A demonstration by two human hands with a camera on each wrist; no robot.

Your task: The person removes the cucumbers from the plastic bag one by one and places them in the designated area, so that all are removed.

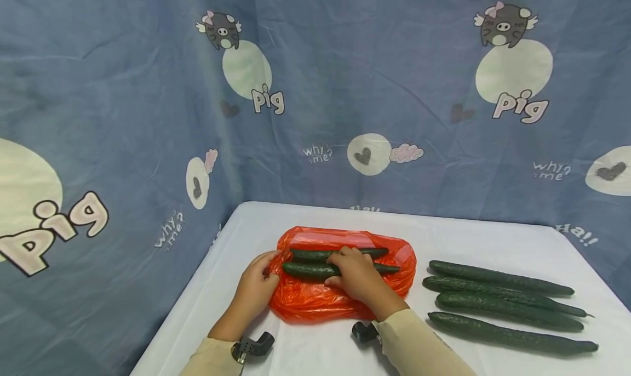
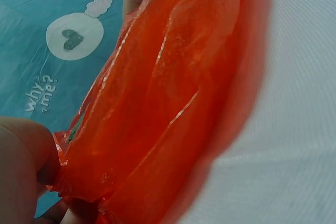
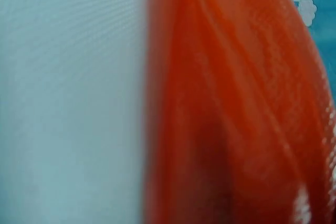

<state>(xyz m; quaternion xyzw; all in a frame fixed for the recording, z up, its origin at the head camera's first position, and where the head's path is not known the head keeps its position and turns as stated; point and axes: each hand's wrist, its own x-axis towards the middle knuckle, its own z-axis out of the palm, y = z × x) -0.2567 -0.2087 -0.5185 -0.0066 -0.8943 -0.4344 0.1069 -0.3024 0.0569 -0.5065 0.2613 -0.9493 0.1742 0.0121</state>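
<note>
A red plastic bag (image 1: 320,302) lies on the table with two dark green cucumbers side by side in its opening. My left hand (image 1: 256,282) pinches the bag's left edge; in the left wrist view its fingers (image 2: 23,166) hold gathered red film. My right hand (image 1: 357,276) reaches over the bag from the front and grips the nearer cucumber (image 1: 304,271) around its middle, hiding part of it. Just behind lies the farther cucumber (image 1: 310,255), close to the right fingertips. Red film (image 3: 247,103) fills much of the right wrist view.
Several cucumbers (image 1: 508,306) lie roughly parallel on the right side of the white table (image 1: 335,354). A blue printed cloth (image 1: 315,91) hangs behind and to the left of it. A dark wrist-worn device (image 1: 253,346) sits at each sleeve.
</note>
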